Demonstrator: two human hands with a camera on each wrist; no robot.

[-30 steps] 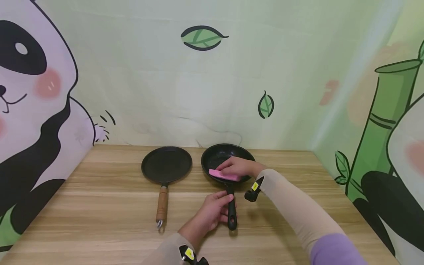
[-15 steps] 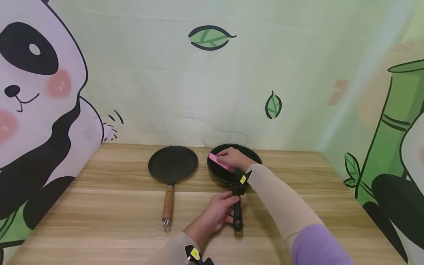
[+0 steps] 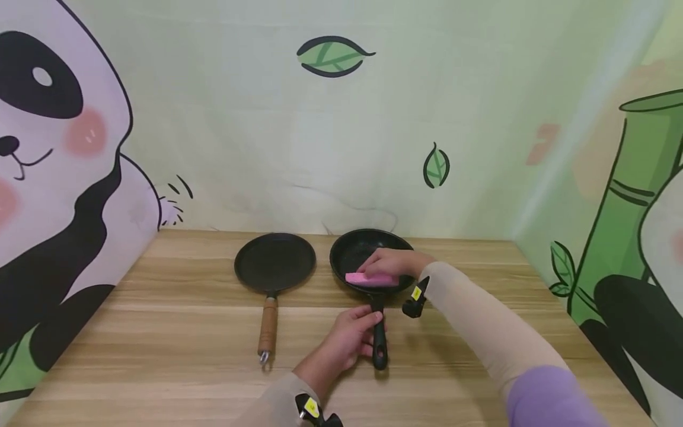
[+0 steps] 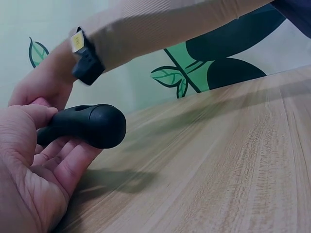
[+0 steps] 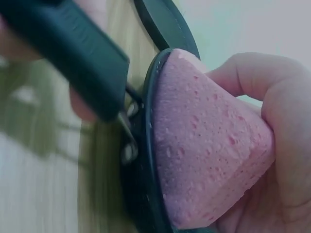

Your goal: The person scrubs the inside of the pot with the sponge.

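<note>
A black frying pan point(image 3: 345, 252) stands at the back of the wooden table. Its black handle point(image 4: 92, 124) points toward me, and my left hand point(image 3: 352, 339) grips it, thumb on top and fingers underneath. Inside the pan, my right hand point(image 3: 392, 263) holds a pink sponge point(image 5: 209, 145) against the near side wall, close to where the handle joins. In the right wrist view the porous sponge bulges over the pan's rim, pinched between thumb and fingers. Part of the pan's inside is hidden behind the right hand and sponge.
Left of the frying pan lies a flat black griddle pan point(image 3: 274, 261) with a wooden handle point(image 3: 268, 326) pointing toward me. The table point(image 3: 176, 332) ends at a printed wall sheet point(image 3: 240, 118) with a panda, leaves and bamboo.
My right hand moved the sponge up and left across the pan, then back down to its near side. The left hand keeps its grip on the handle.
</note>
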